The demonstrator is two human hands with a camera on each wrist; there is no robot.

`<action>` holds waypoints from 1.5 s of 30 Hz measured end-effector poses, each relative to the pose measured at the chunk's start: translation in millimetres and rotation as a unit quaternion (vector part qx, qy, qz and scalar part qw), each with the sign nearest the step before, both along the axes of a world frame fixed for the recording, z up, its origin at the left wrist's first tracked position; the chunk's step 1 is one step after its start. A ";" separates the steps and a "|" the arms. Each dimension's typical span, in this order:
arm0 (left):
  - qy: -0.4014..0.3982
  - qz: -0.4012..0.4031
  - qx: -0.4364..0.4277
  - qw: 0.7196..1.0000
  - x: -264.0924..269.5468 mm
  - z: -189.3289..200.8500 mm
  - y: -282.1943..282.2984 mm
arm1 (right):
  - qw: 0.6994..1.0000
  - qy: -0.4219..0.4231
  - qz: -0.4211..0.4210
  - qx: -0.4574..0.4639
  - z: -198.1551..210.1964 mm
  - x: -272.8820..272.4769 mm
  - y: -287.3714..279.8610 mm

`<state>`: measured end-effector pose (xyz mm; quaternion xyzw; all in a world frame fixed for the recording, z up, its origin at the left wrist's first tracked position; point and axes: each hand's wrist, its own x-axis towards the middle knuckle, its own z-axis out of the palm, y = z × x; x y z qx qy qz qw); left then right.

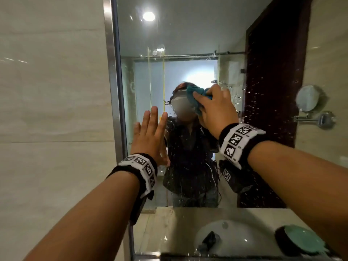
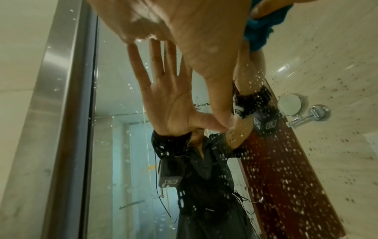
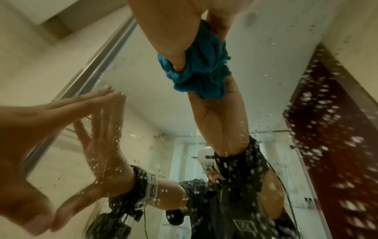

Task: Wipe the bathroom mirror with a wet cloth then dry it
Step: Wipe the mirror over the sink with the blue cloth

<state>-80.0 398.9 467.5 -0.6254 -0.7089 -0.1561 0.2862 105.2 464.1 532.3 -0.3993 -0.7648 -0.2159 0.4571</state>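
Right hand (image 1: 214, 108) presses cloth (image 1: 195, 97) against mirror (image 1: 188, 44).

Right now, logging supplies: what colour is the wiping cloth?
Teal blue cloth; right wrist view shows it best.

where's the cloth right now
In the head view the cloth is bunched in the right hand, pressed on the mirror right of the flat left hand.

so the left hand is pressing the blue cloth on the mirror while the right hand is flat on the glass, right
Not quite: the hands are swapped. The head view shows the right hand pressing the blue cloth on the mirror, while the left hand is flat on the glass.
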 end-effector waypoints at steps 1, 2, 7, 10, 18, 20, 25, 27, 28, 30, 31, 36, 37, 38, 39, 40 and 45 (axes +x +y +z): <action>0.001 0.001 0.005 1.000 0.1 -0.6 0.6 | 0.999 -0.021 -0.011 0.025 -1.9 -5.0 0.8; 0.000 0.003 0.009 1.000 0.1 -1.1 1.2 | 0.998 -0.032 -0.014 0.048 -5.5 -8.9 -0.1; 0.007 -0.002 0.009 1.000 -1.9 -3.0 3.1 | 0.982 -0.179 0.026 0.054 -52.0 -14.0 -7.6; 0.016 0.002 0.012 1.000 -3.5 -4.3 4.4 | 0.955 -0.277 0.034 0.101 -76.2 -9.6 -1.8; 0.011 0.000 0.025 1.000 -2.8 -7.0 4.8 | 0.996 -0.058 0.008 0.066 -16.1 -18.6 -0.2; 0.010 -0.001 0.027 1.000 -3.0 -7.3 4.8 | 0.996 -0.058 0.008 0.064 -21.8 -22.9 -0.5; 0.010 -0.001 0.026 1.000 -2.4 -9.0 4.9 | 0.960 -0.231 0.004 0.161 -73.7 -12.3 -3.3; 0.009 0.003 0.022 1.000 -1.9 -9.1 4.7 | 0.940 -0.277 0.008 0.197 -82.9 -3.9 -3.3; 0.007 0.003 0.021 1.000 -1.7 -9.4 4.3 | 0.936 -0.289 0.003 0.200 -81.3 -0.3 -3.3; 0.002 0.000 0.022 1.000 -1.1 -9.7 4.0 | 0.947 -0.261 0.004 0.186 -69.5 1.7 -1.3; 0.001 -0.001 0.022 1.000 -0.4 -10.2 3.9 | 0.962 -0.221 0.012 0.161 -59.9 -0.8 -1.4; -0.001 0.012 0.018 1.000 1.3 -12.5 4.8 | 0.998 -0.047 0.001 0.041 -22.6 -26.7 0.6; -0.003 0.011 0.018 1.000 1.3 -13.0 4.9 | 0.997 -0.053 0.003 0.048 -24.2 -29.4 -0.4; -0.005 0.010 0.018 1.000 1.2 -14.0 4.8 | 0.995 -0.072 0.016 0.065 -29.2 -30.1 -2.8; -0.006 0.009 0.019 1.000 0.9 -15.0 5.3 | 0.990 -0.104 0.030 0.093 -38.4 -28.7 -3.5; -0.005 0.009 0.020 1.000 0.5 -15.9 5.8 | 0.981 -0.141 0.033 0.126 -50.7 -25.3 -2.0; -0.012 0.016 0.021 1.000 3.0 -21.1 6.7 | 0.942 -0.287 0.039 0.170 -113.4 -4.4 2.8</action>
